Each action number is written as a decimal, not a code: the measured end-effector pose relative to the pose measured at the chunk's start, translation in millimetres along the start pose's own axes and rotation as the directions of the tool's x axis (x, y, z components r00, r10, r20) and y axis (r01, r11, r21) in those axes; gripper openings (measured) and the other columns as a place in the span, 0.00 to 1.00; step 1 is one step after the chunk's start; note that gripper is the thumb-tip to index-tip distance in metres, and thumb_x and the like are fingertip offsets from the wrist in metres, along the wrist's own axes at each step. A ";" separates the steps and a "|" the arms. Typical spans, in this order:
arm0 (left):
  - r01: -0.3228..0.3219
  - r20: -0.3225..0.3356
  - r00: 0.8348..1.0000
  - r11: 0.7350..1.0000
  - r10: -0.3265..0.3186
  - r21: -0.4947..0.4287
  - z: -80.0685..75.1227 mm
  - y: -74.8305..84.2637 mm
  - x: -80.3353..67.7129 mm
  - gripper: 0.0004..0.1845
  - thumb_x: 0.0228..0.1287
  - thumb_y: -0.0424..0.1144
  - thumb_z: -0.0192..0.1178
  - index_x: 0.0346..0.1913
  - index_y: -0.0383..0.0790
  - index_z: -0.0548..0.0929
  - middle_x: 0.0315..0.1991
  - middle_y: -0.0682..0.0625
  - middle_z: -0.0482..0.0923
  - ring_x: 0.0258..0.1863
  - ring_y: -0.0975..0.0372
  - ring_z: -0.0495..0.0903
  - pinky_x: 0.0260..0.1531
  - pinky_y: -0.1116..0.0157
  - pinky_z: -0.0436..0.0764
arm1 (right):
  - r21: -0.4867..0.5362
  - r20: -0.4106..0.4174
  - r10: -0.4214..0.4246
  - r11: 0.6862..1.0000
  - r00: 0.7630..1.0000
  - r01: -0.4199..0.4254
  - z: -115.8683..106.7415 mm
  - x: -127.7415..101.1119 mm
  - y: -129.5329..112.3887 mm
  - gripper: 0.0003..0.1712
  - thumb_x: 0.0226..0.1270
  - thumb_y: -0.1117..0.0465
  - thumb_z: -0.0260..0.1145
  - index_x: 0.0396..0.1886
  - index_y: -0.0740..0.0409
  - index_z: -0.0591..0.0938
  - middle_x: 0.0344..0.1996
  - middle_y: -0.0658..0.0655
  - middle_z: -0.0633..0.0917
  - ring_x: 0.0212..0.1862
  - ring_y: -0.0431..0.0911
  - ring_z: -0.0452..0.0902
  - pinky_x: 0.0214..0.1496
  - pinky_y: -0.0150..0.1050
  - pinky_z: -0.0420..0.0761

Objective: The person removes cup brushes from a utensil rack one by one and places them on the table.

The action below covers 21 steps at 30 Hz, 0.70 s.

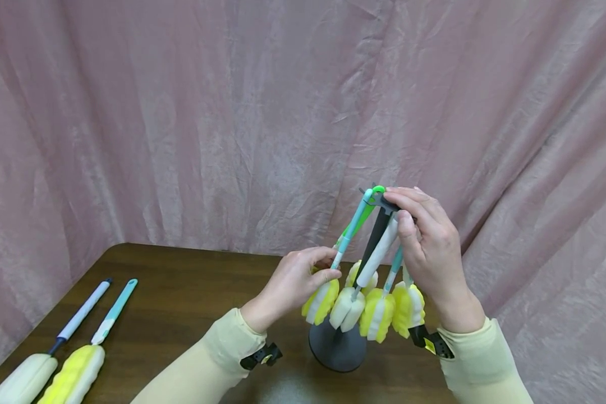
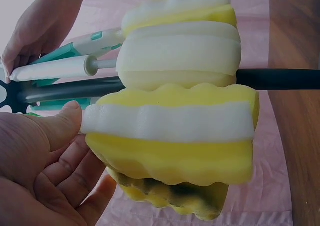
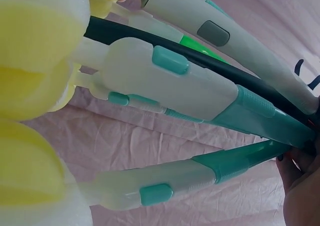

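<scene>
A dark grey stand (image 1: 336, 349) with a round base stands on the brown table (image 1: 182, 292); several sponge brushes hang from the hook crown (image 1: 379, 197) at its top. My left hand (image 1: 328, 268) pinches the lower handle of a teal-handled brush (image 1: 352, 227), just above its yellow and white sponge (image 1: 322, 302). In the left wrist view my left thumb (image 2: 62, 126) touches that sponge (image 2: 175, 136). My right hand (image 1: 399, 209) pinches the top end of a white-handled brush (image 1: 379, 252) at the crown. The right wrist view shows white and teal handles (image 3: 170, 83) close up.
Two more sponge brushes lie at the table's left front corner: one with a white and dark handle (image 1: 78, 317), one with a teal handle (image 1: 115, 311). A pink cloth backdrop (image 1: 232, 112) hangs behind and to the sides of the table.
</scene>
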State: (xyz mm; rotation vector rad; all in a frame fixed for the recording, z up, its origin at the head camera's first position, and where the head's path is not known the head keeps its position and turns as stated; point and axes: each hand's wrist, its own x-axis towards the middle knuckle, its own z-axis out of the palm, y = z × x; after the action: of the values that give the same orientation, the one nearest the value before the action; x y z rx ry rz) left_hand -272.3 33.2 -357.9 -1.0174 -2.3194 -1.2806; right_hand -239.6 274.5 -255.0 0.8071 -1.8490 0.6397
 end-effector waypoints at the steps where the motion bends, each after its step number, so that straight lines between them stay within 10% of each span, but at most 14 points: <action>1: 0.000 -0.001 1.000 1.000 0.000 -0.004 0.2 -0.3 0.1 0.13 0.70 0.36 0.78 0.54 0.43 0.91 0.46 0.55 0.91 0.48 0.61 0.89 0.47 0.54 0.88 | 0.001 0.000 0.000 1.000 1.000 0.000 0.0 0.2 0.0 0.22 0.86 0.60 0.54 0.65 0.64 0.88 0.64 0.61 0.88 0.68 0.57 0.81 0.81 0.53 0.68; 21: 0.019 -0.004 1.000 0.997 -0.019 0.070 -9.1 4.7 0.3 0.12 0.70 0.39 0.78 0.53 0.47 0.91 0.45 0.60 0.90 0.46 0.63 0.88 0.47 0.59 0.85 | 0.010 0.007 0.018 1.000 1.000 -0.018 0.3 -0.2 1.3 0.22 0.87 0.61 0.55 0.65 0.63 0.88 0.64 0.59 0.88 0.68 0.55 0.82 0.81 0.51 0.69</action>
State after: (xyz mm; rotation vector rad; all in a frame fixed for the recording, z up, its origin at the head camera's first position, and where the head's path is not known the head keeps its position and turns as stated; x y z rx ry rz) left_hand -269.8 27.5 -349.8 -0.9724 -2.3591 -1.1979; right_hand -240.7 275.1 -255.3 0.8004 -1.8628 0.6586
